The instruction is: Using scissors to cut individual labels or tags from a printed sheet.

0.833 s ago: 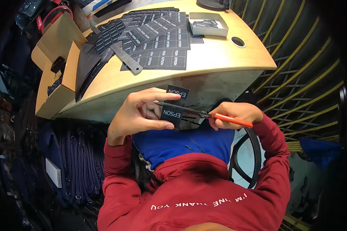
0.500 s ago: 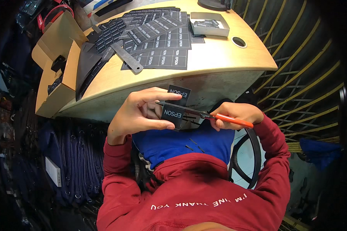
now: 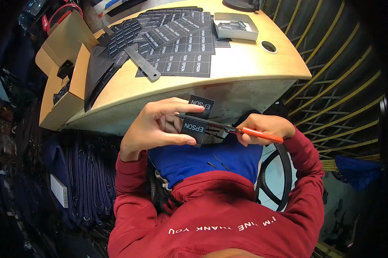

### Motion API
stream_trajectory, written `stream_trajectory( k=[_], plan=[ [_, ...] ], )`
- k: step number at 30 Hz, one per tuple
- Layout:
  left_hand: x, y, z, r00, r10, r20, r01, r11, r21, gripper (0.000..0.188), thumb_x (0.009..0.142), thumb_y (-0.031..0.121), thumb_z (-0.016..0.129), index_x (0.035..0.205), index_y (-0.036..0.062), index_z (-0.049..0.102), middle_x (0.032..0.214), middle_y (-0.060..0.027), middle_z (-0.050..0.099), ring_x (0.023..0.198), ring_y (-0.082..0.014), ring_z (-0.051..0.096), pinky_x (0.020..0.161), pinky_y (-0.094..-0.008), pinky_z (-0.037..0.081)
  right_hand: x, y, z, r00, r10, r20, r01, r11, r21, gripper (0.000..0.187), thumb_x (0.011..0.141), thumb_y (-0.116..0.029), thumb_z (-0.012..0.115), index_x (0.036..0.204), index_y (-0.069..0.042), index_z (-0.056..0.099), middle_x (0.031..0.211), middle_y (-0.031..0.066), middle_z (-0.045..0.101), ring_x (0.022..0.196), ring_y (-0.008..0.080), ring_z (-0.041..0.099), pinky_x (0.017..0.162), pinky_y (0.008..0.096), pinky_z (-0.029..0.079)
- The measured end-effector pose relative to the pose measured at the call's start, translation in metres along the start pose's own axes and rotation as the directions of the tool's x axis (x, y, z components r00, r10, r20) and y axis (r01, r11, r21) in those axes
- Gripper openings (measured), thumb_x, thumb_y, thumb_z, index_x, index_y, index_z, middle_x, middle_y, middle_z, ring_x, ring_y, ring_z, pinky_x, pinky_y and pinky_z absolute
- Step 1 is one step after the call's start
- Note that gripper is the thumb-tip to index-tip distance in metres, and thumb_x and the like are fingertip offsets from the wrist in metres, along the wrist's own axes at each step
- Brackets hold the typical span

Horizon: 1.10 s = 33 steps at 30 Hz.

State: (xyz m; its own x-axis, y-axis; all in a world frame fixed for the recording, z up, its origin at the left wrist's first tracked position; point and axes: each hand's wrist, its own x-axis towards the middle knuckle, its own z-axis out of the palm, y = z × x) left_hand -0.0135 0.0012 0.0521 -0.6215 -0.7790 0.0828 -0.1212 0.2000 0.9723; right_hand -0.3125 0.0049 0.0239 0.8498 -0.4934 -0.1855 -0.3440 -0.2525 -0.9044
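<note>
Between its thumb and fingers, my left hand (image 3: 161, 122) grips a dark label strip (image 3: 193, 130) with pale print on it. My right hand (image 3: 262, 128) is wrapped round the orange handles of a pair of scissors (image 3: 260, 134). The scissor blades lie across the strip, between its upper and lower printed pieces, and point toward my left fingers. Whether the two pieces are still joined behind the blades I cannot tell. A few thin dark offcuts (image 3: 219, 161) rest on the blue cloth (image 3: 189, 161) over my lap.
On the wooden table (image 3: 245, 60) lie several dark printed sheets (image 3: 181, 64) with a steel ruler (image 3: 142, 64) on top. A small white box (image 3: 252, 32) holds cut labels. An open cardboard box (image 3: 75, 90) stands at the left edge. A folding metal gate (image 3: 336, 86) is at the right.
Both hands, the strip and the scissors hold nearly the same place. The view has shifted very slightly.
</note>
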Motion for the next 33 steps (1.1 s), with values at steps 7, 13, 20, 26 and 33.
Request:
stream_trajectory(
  k=[7,13,20,26,33],
  plan=[
    [0.000,-0.003,0.000,0.999,0.043,0.005,-0.043,0.998,0.040,0.064,0.055,-0.002,0.085,0.115,0.0013,0.063,0.102,-0.0070,0.062,0.094,-0.0116,0.057,0.080,-0.0234,0.044,0.002,-0.002,0.002,0.999,0.046,-0.028,-0.047,0.998,-0.030,0.046,0.094,-0.033,0.052,0.065,0.002,0.048,0.053,0.0033,0.035,0.050,0.0127,0.031,0.047,0.0336,0.030],
    [0.001,-0.009,-0.015,0.993,0.113,-0.031,-0.107,0.983,0.148,0.065,0.059,-0.001,0.084,0.120,0.0019,0.060,0.093,-0.0018,0.056,0.075,-0.0035,0.048,0.064,-0.0179,0.037,0.003,-0.001,-0.002,0.987,0.149,-0.063,-0.153,0.987,-0.058,0.047,0.093,-0.036,0.055,0.066,0.003,0.050,0.052,0.0022,0.035,0.049,0.0114,0.031,0.045,0.0324,0.029],
    [0.046,-0.005,-0.023,0.980,0.141,-0.139,-0.147,0.989,-0.028,0.053,0.070,-0.002,0.079,0.118,0.0000,0.059,0.078,0.0025,0.060,0.061,0.0006,0.050,0.050,-0.0150,0.034,-0.019,0.044,0.006,0.968,0.150,-0.199,-0.138,0.988,0.074,0.045,0.093,-0.037,0.051,0.068,0.000,0.054,0.059,0.0020,0.051,0.055,0.0098,0.043,0.052,0.0288,0.037],
    [0.142,0.013,-0.035,0.976,0.191,-0.100,-0.171,0.969,0.180,0.036,0.077,0.001,0.073,0.112,-0.0007,0.063,0.092,-0.0025,0.064,0.076,-0.0049,0.058,0.064,-0.0183,0.046,-0.037,0.074,0.031,0.907,0.172,-0.385,-0.083,0.968,0.239,0.042,0.092,-0.038,0.052,0.070,-0.003,0.059,0.059,-0.0017,0.051,0.056,0.0081,0.044,0.051,0.0249,0.037],
    [0.280,-0.005,-0.048,0.953,0.285,-0.104,-0.237,0.914,0.330,0.030,0.082,0.012,0.069,0.110,0.0043,0.066,0.098,-0.0063,0.065,0.083,-0.0122,0.061,0.068,-0.0233,0.051,-0.047,0.089,0.064,0.837,0.214,-0.504,0.010,0.914,0.404,0.056,0.094,-0.051,0.043,0.070,-0.002,0.056,0.056,-0.0018,0.045,0.052,0.0084,0.041,0.049,0.0245,0.035]
  ],
)
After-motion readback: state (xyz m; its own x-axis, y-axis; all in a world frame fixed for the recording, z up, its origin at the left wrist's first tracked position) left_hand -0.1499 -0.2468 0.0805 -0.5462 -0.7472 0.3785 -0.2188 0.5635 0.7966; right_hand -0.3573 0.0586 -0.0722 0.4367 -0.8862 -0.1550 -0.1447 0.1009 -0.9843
